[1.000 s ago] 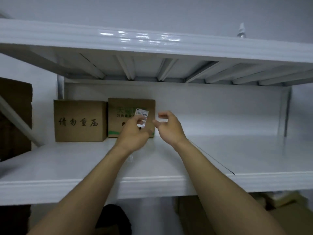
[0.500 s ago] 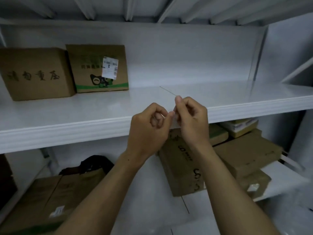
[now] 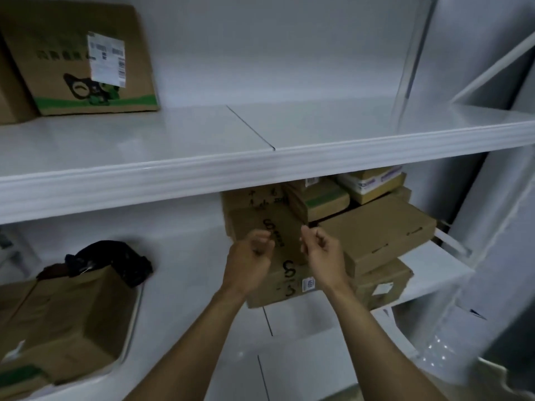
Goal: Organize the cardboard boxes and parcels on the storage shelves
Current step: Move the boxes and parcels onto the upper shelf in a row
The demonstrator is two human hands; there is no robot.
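- The person's left hand [image 3: 250, 261] was raised below the upper shelf [image 3: 260, 172], its fingers curled in towards the palm, with nothing visible in its grasp.
- The right hand [image 3: 324, 256] hovered just beside it, apart from it, its fingers likewise curled and holding nothing that could be made out.
- Both hands were in front of a cardboard box with black markings [image 3: 278, 227] on the lower shelf [image 3: 428, 267]; whether either touched it could not be told.
- Right of that box lay a flat brown box [image 3: 376, 235], resting on another labelled box [image 3: 385, 282].
- Behind them sat a box with green tape [image 3: 321, 198] and a pale parcel with blue-printed tape [image 3: 373, 180], close under the upper shelf.
- On the upper shelf, at the far left, stood a box with a cat logo and a white shipping label [image 3: 84, 62], with a plain box [image 3: 11, 91] beside it at the frame's edge.
- At lower left a large brown carton [image 3: 66, 319] carried a dark cloth [image 3: 115, 259] on top.
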